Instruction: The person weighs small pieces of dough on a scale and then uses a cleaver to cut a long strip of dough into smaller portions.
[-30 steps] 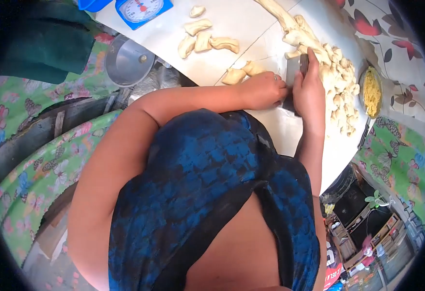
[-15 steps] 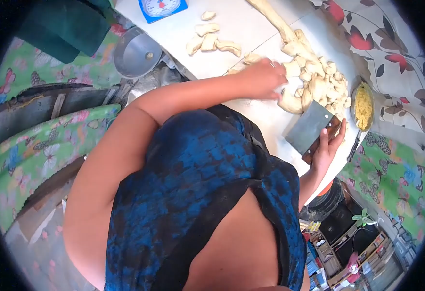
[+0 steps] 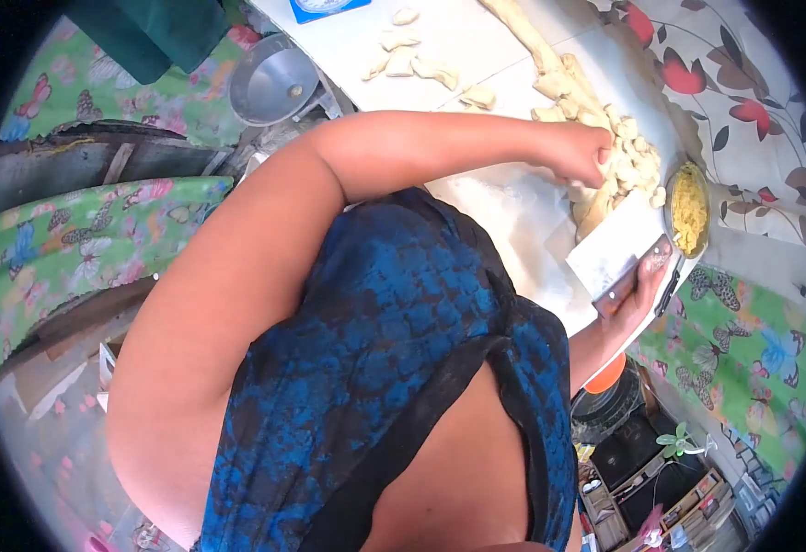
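Note:
My left hand (image 3: 580,154) is closed at the near-left side of a heap of small dough pieces (image 3: 638,166). Its fingers are curled on dough there, partly hidden from above. In my right hand (image 3: 640,293) is a dough scraper with a rectangular metal blade (image 3: 605,247) and a dark wooden handle. Its blade lies close to the near edge of the heap, beside a longer dough strip (image 3: 594,216). A thick dough rope (image 3: 523,37) runs from the heap toward the far edge. Several cut dough pieces (image 3: 401,63) lie apart on the left, with another dough piece (image 3: 478,97) nearer the heap.
A bowl of yellow crumbly food (image 3: 690,212) stands right of the heap, with a black handle (image 3: 668,293) below it. A blue scale (image 3: 329,7) sits at the far left of the white table (image 3: 500,216). A metal pot (image 3: 274,78) is beyond the table's left edge.
My left hand has moved right, from the table beside the heap onto the dough. The scraper has shifted slightly right and its blade now catches more light. The view has shifted a little.

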### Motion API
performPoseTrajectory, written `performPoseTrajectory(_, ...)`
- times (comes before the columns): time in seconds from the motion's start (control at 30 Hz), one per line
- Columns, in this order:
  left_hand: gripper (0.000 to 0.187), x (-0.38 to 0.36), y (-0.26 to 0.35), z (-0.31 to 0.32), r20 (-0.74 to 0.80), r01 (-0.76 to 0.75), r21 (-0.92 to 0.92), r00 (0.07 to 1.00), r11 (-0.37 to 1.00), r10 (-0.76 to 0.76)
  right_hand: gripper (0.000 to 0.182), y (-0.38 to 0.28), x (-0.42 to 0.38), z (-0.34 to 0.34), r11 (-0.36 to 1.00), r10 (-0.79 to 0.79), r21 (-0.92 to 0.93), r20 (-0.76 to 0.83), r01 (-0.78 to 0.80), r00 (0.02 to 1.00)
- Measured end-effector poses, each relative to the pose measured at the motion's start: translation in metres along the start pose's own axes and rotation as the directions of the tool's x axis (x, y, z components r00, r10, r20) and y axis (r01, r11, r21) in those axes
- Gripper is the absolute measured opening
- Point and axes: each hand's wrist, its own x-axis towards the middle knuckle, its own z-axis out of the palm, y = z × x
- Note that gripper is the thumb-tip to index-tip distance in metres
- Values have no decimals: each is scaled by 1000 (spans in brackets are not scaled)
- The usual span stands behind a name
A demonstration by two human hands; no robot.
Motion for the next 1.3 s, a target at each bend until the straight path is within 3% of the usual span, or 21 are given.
performPoseTrajectory(0.07,29,1,31,0,-6,-98,19,995,995,98,65,8,-4,-30,914,173,336,189,-229,967)
performPoseTrajectory(0.1,29,4,46,-1,-8,-191,31,981,981,191,59,18,0,-31,773,1,504,605,-385,796)
performPoseTrajectory(0.2,19,10,98,-2,-46,-401,-94,916,911,398,37,46,3,-11,423,-12,571,780,-704,625)
performPoseTrajectory(0.27,16,-5,138,-8,-79,-498,-193,867,845,493,39,40,-10,19,441,156,625,653,-644,741)
performPoseTrajectory(0.3,16,-18,155,-10,-83,-552,-220,832,804,549,43,50,-2,31,388,-12,640,723,-664,691)
performPoseTrajectory(0.4,16,-48,173,-17,-102,-605,-384,779,698,619,46,35,5,57,429,-35,717,620,-549,784)
performPoseTrajectory(0.47,24,-88,162,-36,-87,-684,-404,690,608,718,50,49,33,35,676,51,665,388,-318,920)
performPoseTrajectory(0.5,28,-104,158,-48,-76,-718,-413,640,560,765,37,34,28,45,540,-102,780,434,-317,895)
performPoseTrajectory(0.53,32,-113,154,-57,-71,-748,-428,587,507,807,21,21,27,57,361,-390,742,670,-565,632)
performPoseTrajectory(0.57,35,-108,135,-67,16,-618,-689,510,379,860,14,21,35,32,341,-327,837,533,-429,781)
performPoseTrajectory(0.6,38,-106,114,-73,-53,-786,-462,486,410,872,10,17,41,4,333,-257,901,369,-276,893)
performPoseTrajectory(0.63,41,-113,92,-76,-59,-790,-474,470,389,881,10,3,35,-5,304,-317,908,381,-287,868)
performPoseTrajectory(0.7,29,-146,64,-64,-322,-678,-251,731,691,601,11,-26,22,-25,235,-384,918,390,-320,837)
performPoseTrajectory(0.8,30,-152,13,-50,-275,-465,-337,880,819,386,14,-58,13,-61,330,-378,903,394,-276,837)
performPoseTrajectory(0.83,30,-146,-11,-43,-232,-385,-254,915,887,331,15,-60,15,-78,465,-377,859,413,-216,829)
performPoseTrajectory(0.87,30,-141,-31,-33,-237,-308,157,911,938,338,15,-61,10,-87,466,-373,858,410,-214,832)
performPoseTrajectory(0.97,31,-128,-92,-3,-137,-123,518,965,847,224,57,-39,13,-138,895,286,295,193,-333,939)
performPoseTrajectory(1.07,33,-131,-103,1,-171,-242,476,918,845,359,50,-8,-5,-128,941,338,59,-85,-334,937)
performPoseTrajectory(1.13,43,-134,-104,1,-151,-181,409,953,894,262,50,-12,-14,-125,943,332,42,-121,-329,936)
performPoseTrajectory(1.2,55,-134,-103,3,-209,-247,538,887,806,412,50,-19,-17,-122,948,318,36,-152,-316,936)
performPoseTrajectory(1.3,57,-131,-108,14,-142,-224,682,893,696,427,49,-40,-17,-134,780,410,-449,-157,-435,898)
